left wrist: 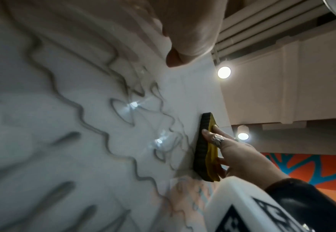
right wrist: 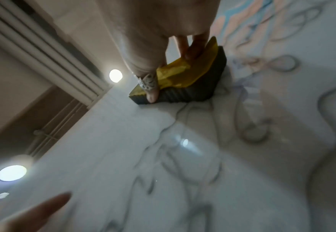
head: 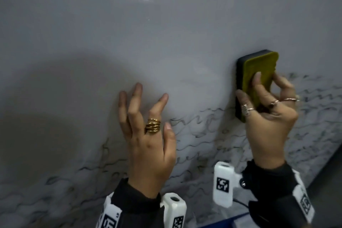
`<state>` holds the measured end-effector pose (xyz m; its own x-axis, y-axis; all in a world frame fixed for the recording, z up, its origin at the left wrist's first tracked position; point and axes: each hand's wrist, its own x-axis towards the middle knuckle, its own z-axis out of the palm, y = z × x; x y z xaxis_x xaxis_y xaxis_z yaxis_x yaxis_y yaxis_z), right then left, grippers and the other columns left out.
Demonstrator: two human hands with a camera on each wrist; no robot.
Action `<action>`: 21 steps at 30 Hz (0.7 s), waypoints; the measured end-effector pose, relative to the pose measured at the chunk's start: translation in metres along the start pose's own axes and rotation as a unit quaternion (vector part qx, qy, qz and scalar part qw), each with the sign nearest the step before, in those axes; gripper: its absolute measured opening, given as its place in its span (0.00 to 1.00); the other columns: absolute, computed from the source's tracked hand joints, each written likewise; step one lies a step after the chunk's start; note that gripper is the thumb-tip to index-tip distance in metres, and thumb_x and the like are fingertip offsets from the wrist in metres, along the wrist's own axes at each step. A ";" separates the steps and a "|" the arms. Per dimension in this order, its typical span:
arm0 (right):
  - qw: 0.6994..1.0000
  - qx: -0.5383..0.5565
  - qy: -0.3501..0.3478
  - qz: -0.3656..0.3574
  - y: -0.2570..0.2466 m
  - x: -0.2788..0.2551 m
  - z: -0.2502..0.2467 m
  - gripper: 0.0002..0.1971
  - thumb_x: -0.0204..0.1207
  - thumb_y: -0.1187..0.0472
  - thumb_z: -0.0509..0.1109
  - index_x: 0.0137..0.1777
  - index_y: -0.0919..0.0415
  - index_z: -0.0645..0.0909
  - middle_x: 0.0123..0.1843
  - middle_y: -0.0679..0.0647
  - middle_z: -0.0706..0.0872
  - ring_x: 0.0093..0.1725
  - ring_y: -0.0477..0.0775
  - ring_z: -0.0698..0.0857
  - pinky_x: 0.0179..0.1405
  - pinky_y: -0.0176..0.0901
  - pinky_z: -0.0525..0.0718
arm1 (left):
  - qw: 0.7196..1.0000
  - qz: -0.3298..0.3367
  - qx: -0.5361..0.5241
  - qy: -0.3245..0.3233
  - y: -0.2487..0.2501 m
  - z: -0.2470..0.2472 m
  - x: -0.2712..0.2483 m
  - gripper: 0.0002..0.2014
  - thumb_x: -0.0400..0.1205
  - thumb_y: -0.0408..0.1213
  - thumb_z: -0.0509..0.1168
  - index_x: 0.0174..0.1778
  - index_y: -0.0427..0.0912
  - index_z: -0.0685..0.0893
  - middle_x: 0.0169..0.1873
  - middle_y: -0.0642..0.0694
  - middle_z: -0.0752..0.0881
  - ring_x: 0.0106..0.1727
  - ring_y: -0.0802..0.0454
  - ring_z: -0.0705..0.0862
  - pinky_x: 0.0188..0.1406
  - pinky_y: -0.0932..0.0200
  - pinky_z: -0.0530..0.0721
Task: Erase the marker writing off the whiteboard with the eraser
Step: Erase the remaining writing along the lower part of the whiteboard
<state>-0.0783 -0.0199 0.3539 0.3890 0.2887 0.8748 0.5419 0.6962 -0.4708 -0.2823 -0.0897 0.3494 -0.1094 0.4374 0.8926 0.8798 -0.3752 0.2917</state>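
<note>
Gripping the eraser [head: 256,79], the right hand [head: 268,116] pinches its yellow back between thumb and curled fingers [head: 257,81] and holds the dark pad flat against the whiteboard [head: 129,24]. The eraser sits at the upper edge of the marker writing [head: 203,135], wavy dark lines that fill the lower part of the board, while the board above it looks wiped to a faint grey. From the left wrist view the eraser [left wrist: 204,147] shows edge-on, its black pad touching the surface. Several rings [head: 248,110] sit on the right hand. To the left of it and well apart, the left hand [head: 148,135] has its fingers spread and nearly straight, holding nothing, at or just off the board; I cannot tell which. A gold ring [head: 152,126] circles one finger.
</note>
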 end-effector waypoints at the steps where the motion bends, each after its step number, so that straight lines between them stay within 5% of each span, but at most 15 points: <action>1: 1.000 -0.005 -0.013 -0.023 -0.008 -0.004 0.003 0.21 0.70 0.55 0.77 0.64 0.46 0.81 0.68 0.41 0.73 0.64 0.46 0.72 0.68 0.51 0.73 | 1.000 0.002 -0.013 0.002 0.004 0.002 0.001 0.24 0.77 0.35 0.59 0.71 0.46 0.73 0.78 0.43 0.59 0.82 0.36 0.47 0.79 0.35 0.56; 6: 0.982 -0.048 -0.080 -0.166 -0.022 -0.011 0.009 0.19 0.73 0.61 0.76 0.63 0.49 0.81 0.70 0.53 0.77 0.56 0.54 0.70 0.58 0.47 0.74 | 1.000 0.027 0.004 -0.009 0.030 0.018 0.011 0.26 0.77 0.39 0.58 0.74 0.50 0.70 0.80 0.44 0.55 0.84 0.44 0.46 0.78 0.29 0.47; 12: 0.997 -0.023 0.044 0.056 0.058 0.039 -0.040 0.21 0.69 0.47 0.76 0.63 0.38 0.78 0.69 0.41 0.74 0.68 0.54 0.76 0.70 0.57 0.75 | 0.994 0.088 -0.050 -0.030 0.053 0.040 0.019 0.26 0.78 0.35 0.57 0.75 0.40 0.72 0.79 0.41 0.59 0.83 0.39 0.50 0.81 0.37 0.53; 14: 0.995 -0.015 0.058 0.075 0.064 0.044 -0.043 0.22 0.69 0.48 0.77 0.63 0.35 0.78 0.68 0.39 0.74 0.69 0.52 0.76 0.70 0.56 0.75 | 0.990 0.125 -0.044 -0.058 0.061 0.049 0.020 0.26 0.79 0.35 0.57 0.76 0.37 0.72 0.79 0.40 0.61 0.83 0.40 0.53 0.81 0.41 0.54; 18: 0.999 -0.033 0.001 -0.042 0.037 0.028 -0.027 0.21 0.72 0.54 0.76 0.65 0.49 0.79 0.69 0.44 0.73 0.64 0.37 0.70 0.65 0.46 0.72 | 0.987 0.111 0.048 -0.102 0.081 0.071 0.018 0.29 0.80 0.42 0.56 0.80 0.41 0.67 0.82 0.42 0.59 0.84 0.41 0.51 0.82 0.41 0.47; 21: 0.988 -0.067 -0.045 -0.133 0.035 0.025 -0.029 0.18 0.73 0.57 0.75 0.64 0.51 0.81 0.69 0.55 0.77 0.56 0.52 0.73 0.59 0.41 0.72 | 0.987 0.088 0.095 -0.095 0.086 0.078 0.017 0.29 0.81 0.44 0.55 0.80 0.44 0.67 0.82 0.44 0.57 0.84 0.41 0.49 0.81 0.42 0.43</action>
<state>-0.0281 -0.0078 0.3563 0.1551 0.1690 0.9733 0.7127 0.6632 -0.2287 -0.1720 -0.0506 0.3628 0.1261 0.5318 0.8374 0.9504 -0.3067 0.0517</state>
